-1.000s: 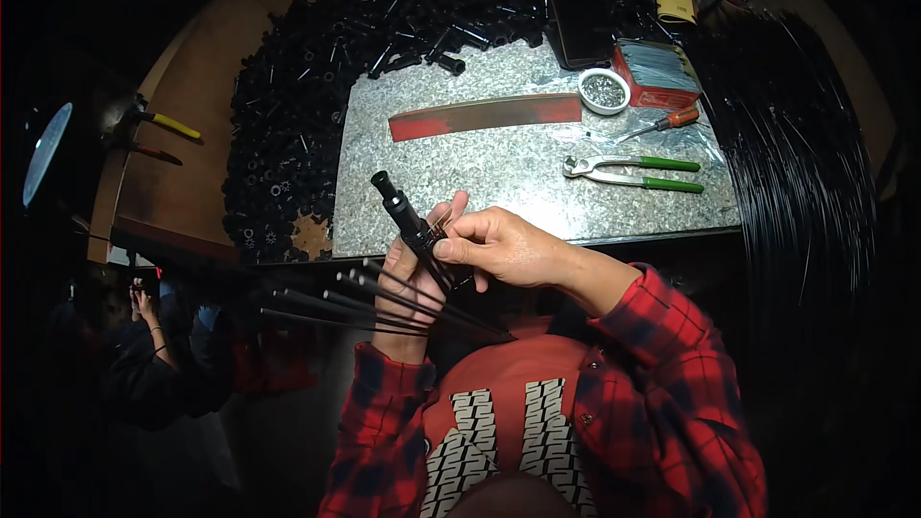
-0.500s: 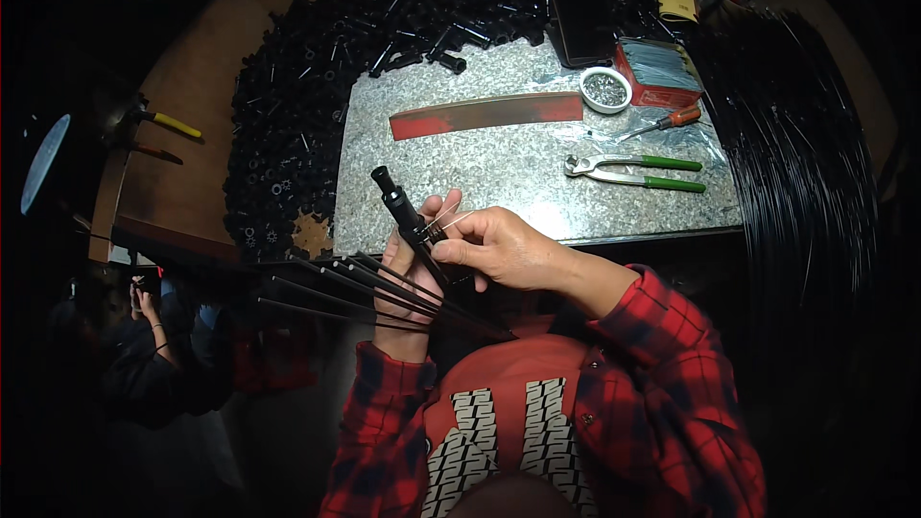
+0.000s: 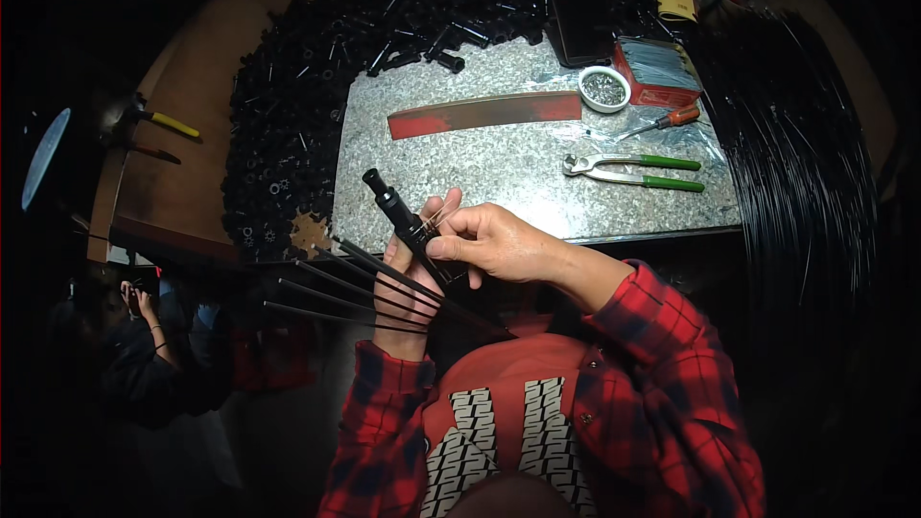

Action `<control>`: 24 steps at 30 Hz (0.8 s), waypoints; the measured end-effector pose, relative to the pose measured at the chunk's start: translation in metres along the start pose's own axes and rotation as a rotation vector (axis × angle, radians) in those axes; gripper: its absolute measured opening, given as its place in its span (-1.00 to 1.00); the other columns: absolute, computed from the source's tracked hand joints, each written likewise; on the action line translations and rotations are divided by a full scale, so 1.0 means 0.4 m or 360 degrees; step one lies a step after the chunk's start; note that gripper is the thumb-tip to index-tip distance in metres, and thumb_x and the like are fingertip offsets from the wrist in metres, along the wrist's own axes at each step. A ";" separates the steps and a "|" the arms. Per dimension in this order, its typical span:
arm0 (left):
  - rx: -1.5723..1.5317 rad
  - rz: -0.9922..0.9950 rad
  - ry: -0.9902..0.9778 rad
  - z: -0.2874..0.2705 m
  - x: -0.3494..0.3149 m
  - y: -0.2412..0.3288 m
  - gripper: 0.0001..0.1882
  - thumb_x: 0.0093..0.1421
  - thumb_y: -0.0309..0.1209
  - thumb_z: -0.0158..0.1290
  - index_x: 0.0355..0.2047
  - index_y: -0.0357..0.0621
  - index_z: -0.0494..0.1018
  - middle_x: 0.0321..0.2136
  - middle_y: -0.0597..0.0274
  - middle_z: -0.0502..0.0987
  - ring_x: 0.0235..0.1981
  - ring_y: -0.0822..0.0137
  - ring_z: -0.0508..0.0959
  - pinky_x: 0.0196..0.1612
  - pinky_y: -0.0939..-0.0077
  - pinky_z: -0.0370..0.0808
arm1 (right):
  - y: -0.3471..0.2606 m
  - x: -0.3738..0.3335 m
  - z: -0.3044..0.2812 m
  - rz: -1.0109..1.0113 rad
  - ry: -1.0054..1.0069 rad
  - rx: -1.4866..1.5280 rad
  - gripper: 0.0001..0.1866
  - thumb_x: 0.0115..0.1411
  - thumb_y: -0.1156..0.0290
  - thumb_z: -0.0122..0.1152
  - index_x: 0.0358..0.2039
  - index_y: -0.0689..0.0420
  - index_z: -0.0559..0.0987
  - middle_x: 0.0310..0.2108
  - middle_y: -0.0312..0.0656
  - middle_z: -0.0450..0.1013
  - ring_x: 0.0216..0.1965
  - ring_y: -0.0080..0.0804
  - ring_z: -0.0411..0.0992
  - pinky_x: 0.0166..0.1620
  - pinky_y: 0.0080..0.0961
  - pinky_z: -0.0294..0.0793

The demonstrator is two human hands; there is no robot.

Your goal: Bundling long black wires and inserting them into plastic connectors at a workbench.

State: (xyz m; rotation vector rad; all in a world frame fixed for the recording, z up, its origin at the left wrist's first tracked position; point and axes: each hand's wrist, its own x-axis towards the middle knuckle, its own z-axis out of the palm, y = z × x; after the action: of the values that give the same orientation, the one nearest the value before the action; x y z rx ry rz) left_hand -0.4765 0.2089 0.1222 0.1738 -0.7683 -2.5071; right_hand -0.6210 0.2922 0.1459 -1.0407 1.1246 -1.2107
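My left hand (image 3: 401, 302) is closed around what looks like a black umbrella frame (image 3: 395, 206), its stepped tubular end tilted up and to the left. Several thin black ribs (image 3: 326, 280) fan out from it to the left, passing across my left wrist. My right hand (image 3: 504, 245) pinches a fine wire (image 3: 445, 215) against the frame's side, thumb and forefinger together. The spot where the wire meets the frame is partly hidden by my fingers.
A speckled slab (image 3: 499, 168) bears green-handled pincers (image 3: 633, 173), a curved red-brown strip (image 3: 489, 118), a white bowl of small metal bits (image 3: 604, 89), a screwdriver (image 3: 676, 117) and a red box (image 3: 662, 91). Black tubular parts (image 3: 288, 125) are heaped behind; long black rods (image 3: 796, 134) lie right.
The frame's tubular end has shifted slightly left and down. The ribs have spread differently. My right hand has moved a little up and left, still pinching the wire.
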 end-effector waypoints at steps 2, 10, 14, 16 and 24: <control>-0.0017 -0.0001 -0.0049 -0.003 -0.003 -0.003 -0.50 0.26 -0.29 0.00 0.12 -0.34 0.27 0.25 -0.17 0.11 0.27 0.02 0.16 0.27 0.11 0.21 | -0.007 0.000 -0.005 -0.0006 -0.0038 -0.0003 -0.63 0.25 0.14 0.13 -0.53 0.17 0.48 -0.62 -0.37 0.36 -0.68 -0.64 0.37 -0.61 -0.70 0.30; 0.0171 -0.0044 -0.0094 -0.005 0.004 0.010 -0.38 0.20 -0.19 0.06 0.16 -0.31 0.23 0.28 -0.17 0.04 0.31 0.03 0.09 0.27 0.11 0.17 | -0.004 0.010 -0.012 -0.0031 -0.0170 0.0008 -0.67 0.28 0.16 0.10 -0.50 0.13 0.44 -0.57 -0.41 0.30 -0.62 -0.68 0.30 -0.52 -0.72 0.31; -0.0024 -0.0052 -0.0276 -0.020 0.020 0.018 -0.42 0.17 -0.20 0.11 0.12 -0.27 0.29 0.26 -0.10 0.12 0.36 -0.01 -0.08 0.35 0.03 -0.04 | -0.018 0.007 0.004 -0.0094 -0.0132 -0.0029 -0.66 0.29 0.17 0.08 -0.54 0.10 0.40 -0.59 -0.43 0.28 -0.64 -0.70 0.27 -0.54 -0.71 0.28; -0.0152 0.0113 -0.0408 -0.034 0.029 0.006 -0.50 0.16 -0.22 0.14 0.05 -0.20 0.35 0.22 0.05 0.22 0.36 -0.02 -0.07 0.35 -0.01 -0.05 | -0.009 0.009 0.009 -0.0094 -0.0043 -0.0083 -0.65 0.30 0.17 0.06 -0.57 0.09 0.36 -0.62 -0.45 0.27 -0.65 -0.72 0.25 -0.57 -0.71 0.26; -0.0081 0.0024 -0.0313 -0.006 0.017 0.024 -0.54 0.14 -0.32 0.15 0.04 -0.15 0.37 0.23 0.12 0.23 0.36 -0.04 -0.09 0.33 -0.05 -0.03 | -0.013 0.005 0.024 -0.0182 0.0016 -0.0130 -0.64 0.31 0.15 0.04 -0.57 0.08 0.37 -0.65 -0.45 0.25 -0.66 -0.71 0.27 -0.58 -0.71 0.25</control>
State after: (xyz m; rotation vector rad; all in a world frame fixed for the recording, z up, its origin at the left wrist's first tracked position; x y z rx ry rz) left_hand -0.4775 0.1977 0.1256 -0.0976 -0.7779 -2.5525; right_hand -0.6123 0.2897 0.1522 -1.1756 1.1426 -1.2700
